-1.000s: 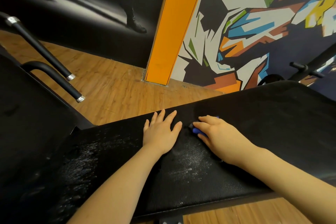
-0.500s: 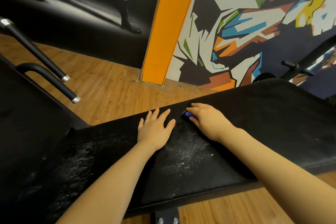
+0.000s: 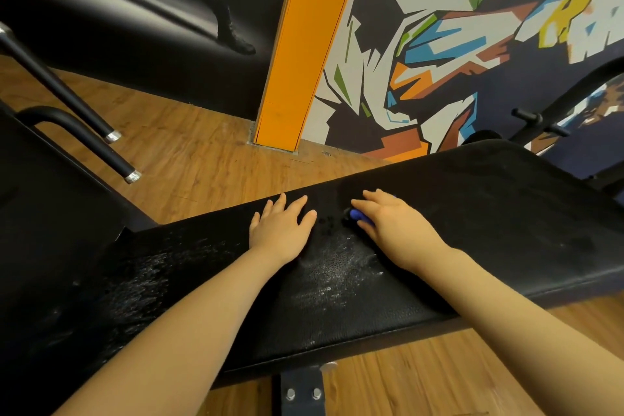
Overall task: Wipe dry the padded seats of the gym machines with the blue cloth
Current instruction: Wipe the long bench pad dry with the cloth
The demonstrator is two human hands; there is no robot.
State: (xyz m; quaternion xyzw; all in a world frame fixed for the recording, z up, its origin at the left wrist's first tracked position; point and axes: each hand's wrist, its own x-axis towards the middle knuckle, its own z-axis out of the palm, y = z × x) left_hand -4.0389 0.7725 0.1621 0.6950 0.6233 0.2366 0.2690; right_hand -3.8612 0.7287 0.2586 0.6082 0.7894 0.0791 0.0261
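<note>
- Pressing down on the blue cloth [image 3: 358, 215], the right hand [image 3: 395, 223] sits just right of centre frame, fingers lying over the cloth with the tips bent down onto it; only a small blue edge peeks out under the thumb side.
- The cloth lies on the black padded seat [image 3: 489, 233], close to the pad's far edge, and is mostly hidden by the hand.
- The left hand [image 3: 282, 228] rests flat on the same pad, just beside the right hand, fingers straight and slightly spread, holding nothing.
- Between and below the two hands, at centre frame, a patch of wet droplets [image 3: 334, 277] glistens on the textured pad.
- More wet streaks [image 3: 141, 280] shine across the pad toward the lower left of the frame.
- The pad runs diagonally from lower left to the right edge, and both forearms reach in from the bottom of the frame.
- Under the pad, at bottom centre, a metal bracket [image 3: 302, 392] with two bolts shows against the wooden floor [image 3: 202, 159].
- At the left edge, two black handle bars [image 3: 84, 142] with silver end caps angle down over the floor.
- An orange pillar [image 3: 304, 44] stands at upper centre, meeting the floor beyond the pad.
- A colourful mural wall [image 3: 472, 27] fills the upper right.
- A dark glossy wall [image 3: 135, 27] takes the upper left.
</note>
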